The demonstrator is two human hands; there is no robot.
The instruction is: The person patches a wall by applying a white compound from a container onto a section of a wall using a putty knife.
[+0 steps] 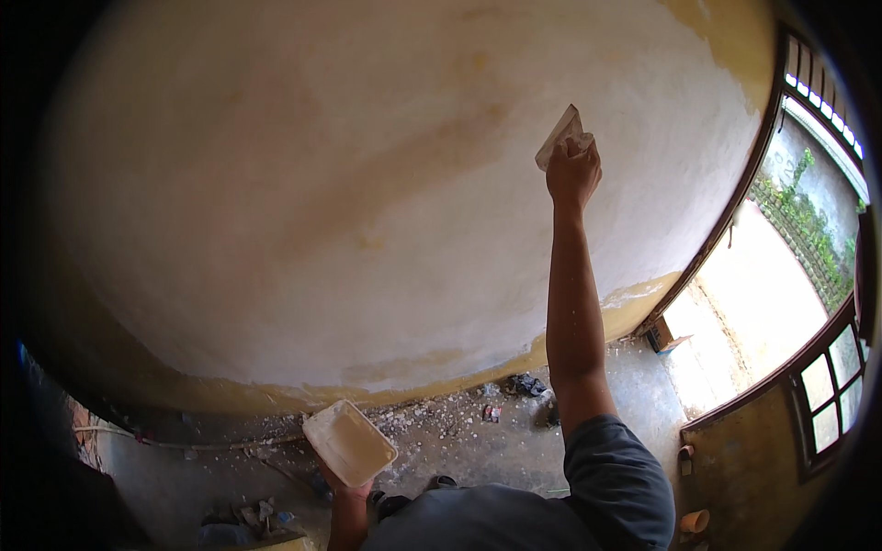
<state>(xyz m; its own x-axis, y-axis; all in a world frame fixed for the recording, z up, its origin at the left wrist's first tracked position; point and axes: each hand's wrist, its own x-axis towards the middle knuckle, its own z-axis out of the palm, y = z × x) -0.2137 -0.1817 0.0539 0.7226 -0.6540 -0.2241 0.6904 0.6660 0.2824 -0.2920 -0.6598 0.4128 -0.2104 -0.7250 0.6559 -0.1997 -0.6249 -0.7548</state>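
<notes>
My right arm reaches up to the wall [413,202], which carries a whitish coat with brownish patches over yellow paint. In the fingers of my right hand [574,179] is a wide, flat putty knife [558,138], its blade at the wall surface; whether the edge touches cannot be told. Low on the left, my left hand [349,493] supports a pale rectangular tub [323,430] from beneath and behind, partly hidden by it. The tub is tilted, with a cream-coloured paste or residue inside.
White crumbs and rubble litter the floor along the wall base, with a black plastic bag [526,385] among them. A cardboard box [661,335] stands by the open doorway [749,285] on the right. A paned window [831,386] and an orange pot [695,522] are at the lower right.
</notes>
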